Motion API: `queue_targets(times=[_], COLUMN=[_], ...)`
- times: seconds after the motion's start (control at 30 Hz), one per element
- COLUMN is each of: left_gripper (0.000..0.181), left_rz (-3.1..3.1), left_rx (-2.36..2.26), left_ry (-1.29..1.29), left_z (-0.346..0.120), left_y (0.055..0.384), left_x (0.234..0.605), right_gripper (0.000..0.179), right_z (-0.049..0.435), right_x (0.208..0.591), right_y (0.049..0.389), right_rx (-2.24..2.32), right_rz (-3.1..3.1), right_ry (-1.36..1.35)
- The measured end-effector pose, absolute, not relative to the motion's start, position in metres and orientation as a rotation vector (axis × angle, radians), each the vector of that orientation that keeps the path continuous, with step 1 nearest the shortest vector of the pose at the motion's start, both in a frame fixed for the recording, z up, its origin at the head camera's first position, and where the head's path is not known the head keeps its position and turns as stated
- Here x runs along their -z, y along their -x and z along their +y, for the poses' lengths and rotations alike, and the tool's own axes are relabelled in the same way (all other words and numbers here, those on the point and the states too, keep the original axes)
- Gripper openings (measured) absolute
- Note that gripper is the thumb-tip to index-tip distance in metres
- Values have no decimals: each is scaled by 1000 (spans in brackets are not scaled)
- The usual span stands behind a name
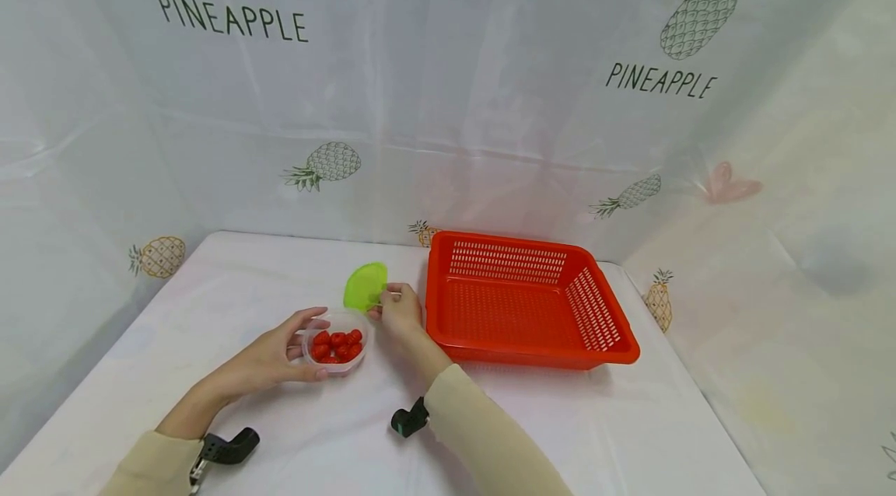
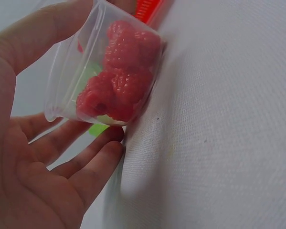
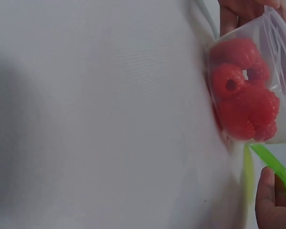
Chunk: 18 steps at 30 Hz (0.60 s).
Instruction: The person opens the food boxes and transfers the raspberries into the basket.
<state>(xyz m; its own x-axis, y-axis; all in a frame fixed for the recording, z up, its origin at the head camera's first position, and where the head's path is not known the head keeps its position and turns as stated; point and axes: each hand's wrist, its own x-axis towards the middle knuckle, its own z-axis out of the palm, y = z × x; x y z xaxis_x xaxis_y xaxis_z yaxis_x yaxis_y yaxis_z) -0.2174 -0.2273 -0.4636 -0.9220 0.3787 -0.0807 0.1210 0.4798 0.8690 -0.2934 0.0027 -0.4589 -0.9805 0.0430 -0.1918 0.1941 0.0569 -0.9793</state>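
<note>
The tub [image 1: 348, 319] stands on the table [image 1: 630, 434], berries [image 1: 339, 339] in it, the left hand [image 1: 271, 352] at its left. Behind it is the flat piece [image 1: 364, 288], then, rightward, the right hand [image 1: 401, 313] and the basket [image 1: 507, 317], before the curtain [image 1: 448, 76].

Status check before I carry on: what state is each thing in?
Clear cup: upright on the table, uncovered.
Raspberries: loose inside the cup.
Green piece: edge held.
Red basket: upright, open-topped.
Left hand: curved around the cup.
Right hand: pinching the green piece.
</note>
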Motion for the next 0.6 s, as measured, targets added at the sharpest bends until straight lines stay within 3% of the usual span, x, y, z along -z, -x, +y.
queue_targets(times=[0.6], left_gripper=[101], left_rz=[2463], left_rx=[-1426], left_ry=[-452], left_z=[-229], left_y=[216], left_x=[462], right_gripper=[34], right_z=[8], right_x=[475], right_y=[289], right_rx=[2059], right_rz=[2217], right_ry=[-267])
